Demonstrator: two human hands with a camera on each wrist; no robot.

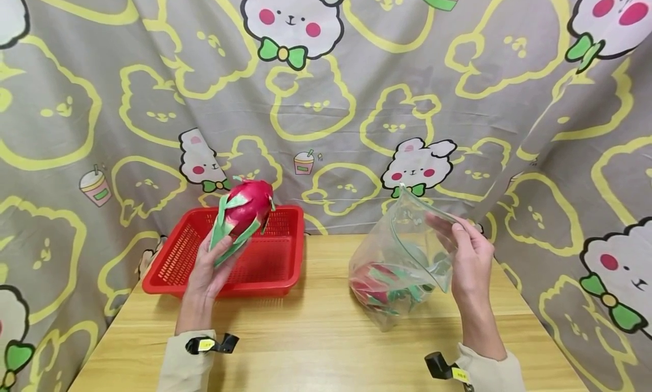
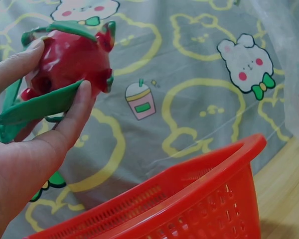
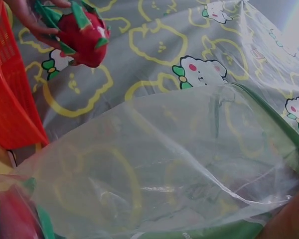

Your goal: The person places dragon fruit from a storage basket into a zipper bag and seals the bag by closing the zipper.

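At eleven o'clock my left hand [image 1: 210, 269] grips dragon fruit [image 1: 249, 204], likely slick, best cupped low; right hand [image 1: 470, 257] pinches bag [image 1: 376, 246].

Head view forward and down from above; both wrist views closer, red dragon fruit [image 1: 249, 205] in all.

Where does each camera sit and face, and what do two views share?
Head: worn on the head, facing forward and down at the red plastic basket and clear plastic bag; left hand, right hand and beige sleeves show.
Left wrist: on that wrist, facing the left hand and its held red, green-leaved dragon fruit; no right hand.
Right wrist: on that wrist, facing across the bag; left hand top left, part of the right hand lower right.
Both wrist views share basket and dragon fruit.
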